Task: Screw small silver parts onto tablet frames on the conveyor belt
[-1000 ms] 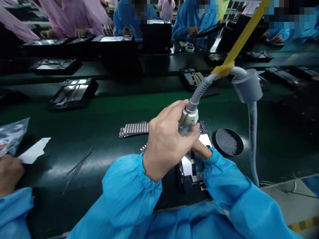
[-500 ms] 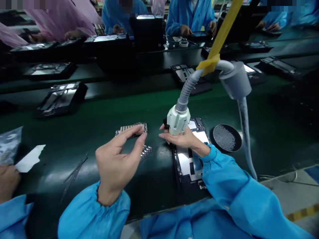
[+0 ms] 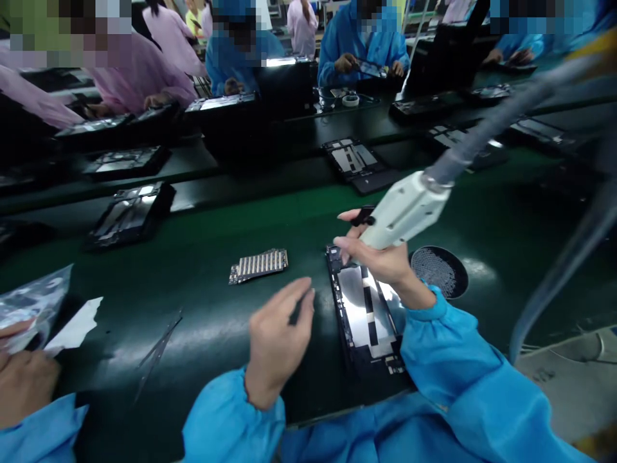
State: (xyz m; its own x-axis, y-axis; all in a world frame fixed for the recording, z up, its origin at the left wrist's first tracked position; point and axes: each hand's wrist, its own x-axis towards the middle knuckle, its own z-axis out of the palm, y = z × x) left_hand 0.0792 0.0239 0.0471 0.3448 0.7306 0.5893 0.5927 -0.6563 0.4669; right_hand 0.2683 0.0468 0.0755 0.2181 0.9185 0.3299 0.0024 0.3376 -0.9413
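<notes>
My right hand (image 3: 385,260) is closed round a white powered screwdriver (image 3: 409,209), which leans over to the right with its grey hose (image 3: 482,138) running up and right. The hand hovers over the top end of a black device frame (image 3: 366,315) lying open on the green belt in front of me. My left hand (image 3: 279,334) sits just left of the frame, thumb and fingers pinched on a small dark part that I cannot make out clearly. Both sleeves are blue.
A ribbed strip of small parts (image 3: 259,263) lies left of the frame, a round black dish of screws (image 3: 439,270) right of it. Tweezers (image 3: 159,350) lie nearer left. A co-worker's hand (image 3: 24,379), a plastic bag (image 3: 33,302) and a white paper (image 3: 74,328) are far left. More frames (image 3: 130,212) lie further back on the belt.
My left hand left the parts strip and came right towards the frame; the small piece that lay there is gone from the belt. The screwdriver tipped from upright to leaning right.
</notes>
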